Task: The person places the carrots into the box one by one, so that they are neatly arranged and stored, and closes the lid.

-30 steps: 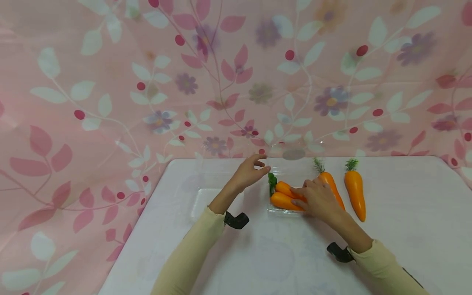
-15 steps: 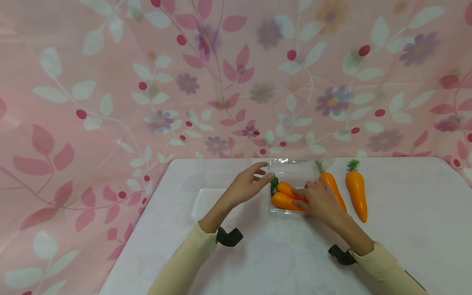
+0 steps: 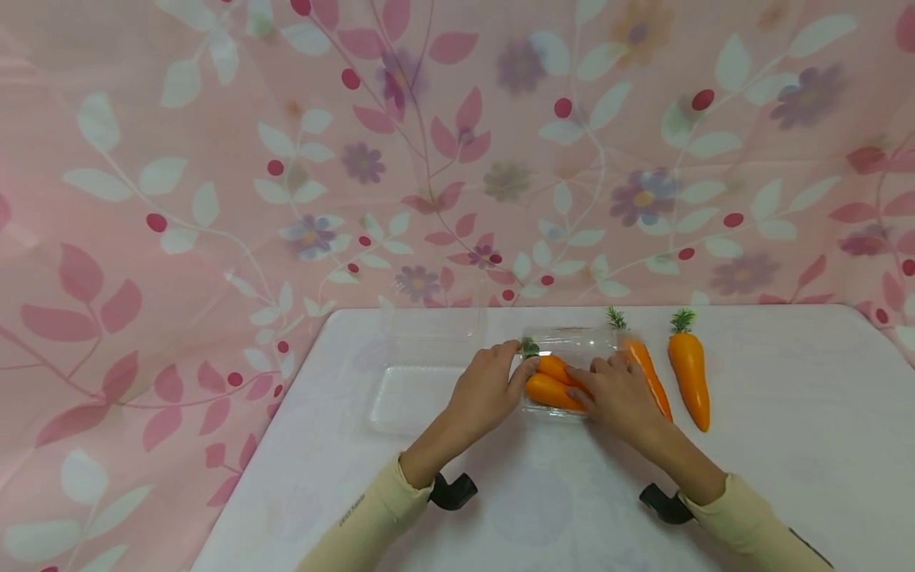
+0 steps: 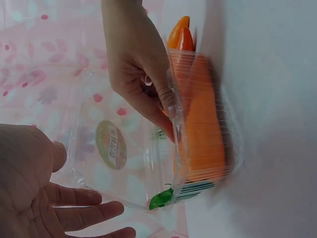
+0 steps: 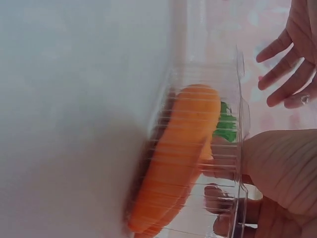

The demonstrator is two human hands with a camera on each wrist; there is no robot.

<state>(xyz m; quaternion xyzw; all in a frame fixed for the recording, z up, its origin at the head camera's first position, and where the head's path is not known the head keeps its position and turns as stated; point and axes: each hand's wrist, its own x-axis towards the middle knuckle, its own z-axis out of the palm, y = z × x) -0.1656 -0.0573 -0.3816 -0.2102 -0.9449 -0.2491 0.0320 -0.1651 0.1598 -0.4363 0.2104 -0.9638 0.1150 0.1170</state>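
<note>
Two orange carrots [image 3: 552,392] with green tops lie in a clear hinged plastic box [image 5: 168,111]. Its lid [image 4: 106,106] slants over the back of the box and bears an oval label [image 4: 111,144]. My left hand [image 3: 488,387] is at the lid's left side; in the left wrist view its fingers stretch out beside the lid, thumb bent. My right hand [image 3: 620,393] reaches over the box's right part, thumb and index finger spread apart on the carrots. Through the box wall in the right wrist view, some of its fingertips [image 5: 218,196] show inside.
Two more carrots lie right of the box: one carrot [image 3: 649,373] close behind my right hand, another carrot [image 3: 689,380] farther right. A second clear plastic box [image 3: 400,397] stands open on the left. A pink floral cloth [image 3: 457,159] hangs behind the white table [image 3: 543,508].
The lid has swung from upright at the back forward and down towards the carrots. My left hand has come lower and nearer with it. The right hand has stayed over the carrots.
</note>
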